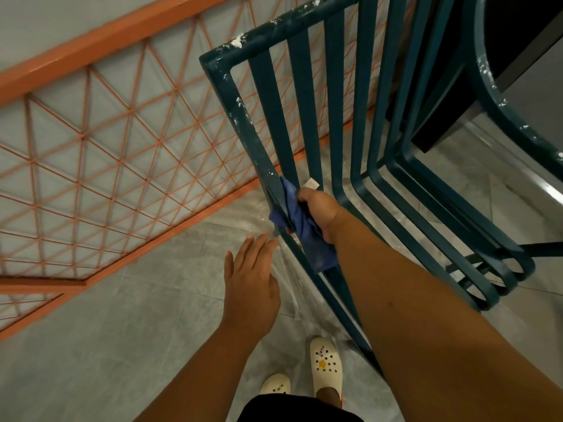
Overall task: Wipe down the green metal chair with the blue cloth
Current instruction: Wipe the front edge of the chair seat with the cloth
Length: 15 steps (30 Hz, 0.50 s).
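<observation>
Our right grip (320, 208), fingers hidden behind the blue cloth (304, 226), clutches it round the green metal chair (274, 95)'s side rail, while our left grip (251, 284) hovers spread beside.

An orange lattice railing (122, 141) runs along a grey wall (61, 32) above a grey tiled floor (122, 345).

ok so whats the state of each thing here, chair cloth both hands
green metal chair: tipped, white flecks on its frame
blue cloth: bunched, pressed to the chair's side rail
right hand: grips the cloth
left hand: open, fingers straight, holds nothing
</observation>
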### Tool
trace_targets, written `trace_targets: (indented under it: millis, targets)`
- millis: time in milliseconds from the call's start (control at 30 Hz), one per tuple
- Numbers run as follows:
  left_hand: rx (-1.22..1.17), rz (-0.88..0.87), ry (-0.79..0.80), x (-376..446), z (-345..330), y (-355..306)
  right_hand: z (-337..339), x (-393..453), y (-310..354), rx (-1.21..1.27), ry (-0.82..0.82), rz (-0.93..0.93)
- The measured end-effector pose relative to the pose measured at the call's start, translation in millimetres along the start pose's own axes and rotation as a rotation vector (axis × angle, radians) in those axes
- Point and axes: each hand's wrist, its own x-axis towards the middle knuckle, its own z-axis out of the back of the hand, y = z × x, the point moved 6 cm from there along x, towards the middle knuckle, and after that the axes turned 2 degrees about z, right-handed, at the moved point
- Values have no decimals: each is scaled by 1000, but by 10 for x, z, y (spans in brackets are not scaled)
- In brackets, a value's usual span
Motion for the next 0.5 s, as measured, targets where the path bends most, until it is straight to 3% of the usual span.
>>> trace_targets:
  millis: [133,333,400,500]
  targets:
    - [3,21,16,1,-16,11,-23,-117,-188,156,52,51]
    - [15,29,24,16,-30,49,340,-240,-720,-39,10,-172]
    - [21,40,39,16,-42,56,343,-172,-623,-53,11,-192]
    - [22,43,60,-7,-57,35,177,-41,-246,71,1,-72]
